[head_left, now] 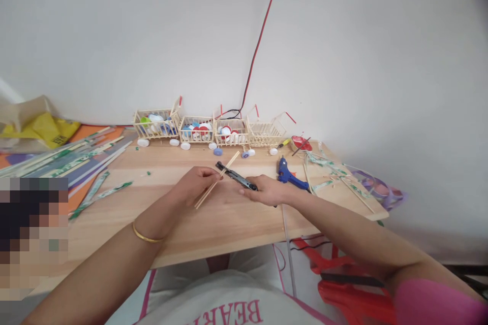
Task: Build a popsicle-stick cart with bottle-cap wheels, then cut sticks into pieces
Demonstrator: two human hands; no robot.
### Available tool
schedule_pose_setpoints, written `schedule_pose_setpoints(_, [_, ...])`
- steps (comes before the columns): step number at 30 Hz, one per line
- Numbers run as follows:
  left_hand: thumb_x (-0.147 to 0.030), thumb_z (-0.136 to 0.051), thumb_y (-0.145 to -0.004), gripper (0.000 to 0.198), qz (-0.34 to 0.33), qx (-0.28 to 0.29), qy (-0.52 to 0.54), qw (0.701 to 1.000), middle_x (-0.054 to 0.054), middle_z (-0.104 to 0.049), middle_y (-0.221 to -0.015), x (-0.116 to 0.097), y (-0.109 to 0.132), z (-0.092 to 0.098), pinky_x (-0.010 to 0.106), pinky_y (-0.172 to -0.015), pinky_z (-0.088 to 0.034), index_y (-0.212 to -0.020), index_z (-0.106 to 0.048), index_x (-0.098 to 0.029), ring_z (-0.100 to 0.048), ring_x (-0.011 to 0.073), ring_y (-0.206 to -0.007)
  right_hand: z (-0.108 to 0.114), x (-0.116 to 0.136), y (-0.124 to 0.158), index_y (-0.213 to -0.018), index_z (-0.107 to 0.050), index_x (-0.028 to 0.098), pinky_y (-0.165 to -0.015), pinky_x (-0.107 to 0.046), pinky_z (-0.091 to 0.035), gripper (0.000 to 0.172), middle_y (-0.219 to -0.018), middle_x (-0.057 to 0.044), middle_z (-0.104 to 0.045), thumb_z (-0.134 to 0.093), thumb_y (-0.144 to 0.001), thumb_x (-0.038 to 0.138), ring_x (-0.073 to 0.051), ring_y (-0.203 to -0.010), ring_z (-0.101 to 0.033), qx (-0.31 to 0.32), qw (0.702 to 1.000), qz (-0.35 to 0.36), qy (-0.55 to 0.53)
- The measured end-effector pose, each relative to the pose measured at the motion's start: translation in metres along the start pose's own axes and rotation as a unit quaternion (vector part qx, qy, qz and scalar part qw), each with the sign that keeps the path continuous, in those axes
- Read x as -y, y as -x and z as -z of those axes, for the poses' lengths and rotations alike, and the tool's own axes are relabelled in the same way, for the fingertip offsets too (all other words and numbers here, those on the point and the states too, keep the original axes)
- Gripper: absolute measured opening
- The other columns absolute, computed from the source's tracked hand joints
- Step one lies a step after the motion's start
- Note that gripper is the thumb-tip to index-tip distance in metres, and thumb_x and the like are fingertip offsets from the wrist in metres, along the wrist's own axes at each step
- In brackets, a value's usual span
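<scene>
My left hand [194, 183] pinches a pair of thin wooden chopsticks [207, 196], which slant up and away over the table. In my right hand [269, 190] is a dark grey, plier-like hand tool [239, 178]; its handles are mostly covered by my fingers. The tool's head lies across the upper part of the chopsticks, just beyond my left fingertips. Whether its jaws are closed on them I cannot tell. Right of the tool, a blue glue gun [292, 176] lies on the wooden table [244, 226].
Several small stick-built carts [156, 124] line the wall, some filled with bottle caps [202, 129]. A red dish [301, 143] stands at the back right, near wrappers [328, 162]. Long wrapped sticks [87, 155] lie left. A red chair [351, 294] is below the table edge.
</scene>
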State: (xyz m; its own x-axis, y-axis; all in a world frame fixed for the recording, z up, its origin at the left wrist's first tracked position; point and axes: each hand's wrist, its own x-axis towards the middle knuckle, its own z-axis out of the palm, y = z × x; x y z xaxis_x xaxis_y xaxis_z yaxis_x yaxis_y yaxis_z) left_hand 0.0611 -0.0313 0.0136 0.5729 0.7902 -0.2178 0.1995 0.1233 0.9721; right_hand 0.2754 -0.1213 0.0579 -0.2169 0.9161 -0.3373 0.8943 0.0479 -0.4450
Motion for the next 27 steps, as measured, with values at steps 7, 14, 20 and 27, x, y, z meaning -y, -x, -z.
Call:
schedule_pose_setpoints(7, [-0.044, -0.077, -0.057, 0.035, 0.032, 0.049, 0.096, 0.994, -0.004, -0.052, -0.058, 0.002, 0.001, -0.002, 0.023, -0.054, -0.034, -0.068, -0.061, -0.015, -0.044, 0.0094, -0.054, -0.007, -0.006, 0.008, -0.088, -0.057, 0.017, -0.063, -0.025, -0.038, 0.041, -0.08, -0.006, -0.066, -0.042, -0.091, 0.056, -0.018, -0.072, -0.059, -0.011, 1.0, 0.017, -0.016])
schedule_pose_setpoints(14, [-0.05, -0.072, -0.064, 0.038, -0.006, -0.026, 0.059, 0.998, -0.005, -0.051, -0.059, 0.0, 0.003, -0.01, 0.022, -0.052, -0.032, -0.077, -0.064, -0.015, -0.042, 0.0086, -0.052, -0.012, 0.001, 0.009, -0.09, -0.058, 0.018, -0.063, -0.026, -0.038, 0.043, -0.081, -0.006, -0.065, -0.043, -0.091, 0.058, -0.019, -0.073, -0.059, -0.048, 0.998, -0.035, -0.033])
schedule_pose_setpoints(20, [-0.047, -0.073, -0.063, 0.036, -0.001, 0.001, 0.122, 0.993, -0.007, -0.046, -0.056, 0.003, 0.002, -0.011, 0.022, -0.05, -0.029, -0.072, -0.057, -0.017, -0.037, 0.0074, -0.049, -0.014, 0.004, 0.011, -0.105, -0.059, 0.017, -0.071, -0.028, -0.043, 0.052, -0.094, -0.008, -0.068, -0.04, -0.09, 0.063, -0.021, -0.082, -0.062, -0.036, 0.995, -0.04, -0.082])
schedule_pose_setpoints(27, [-0.047, -0.058, -0.075, 0.029, -0.015, 0.003, 0.056, 0.998, -0.007, -0.039, -0.051, 0.001, 0.005, -0.015, 0.022, -0.048, -0.025, -0.07, -0.05, -0.019, -0.034, 0.0091, -0.047, -0.003, 0.01, 0.013, -0.117, -0.057, 0.017, -0.08, -0.03, -0.045, 0.055, -0.109, -0.01, -0.067, -0.039, -0.091, 0.062, -0.024, -0.095, -0.061, 0.015, 0.995, -0.041, -0.089])
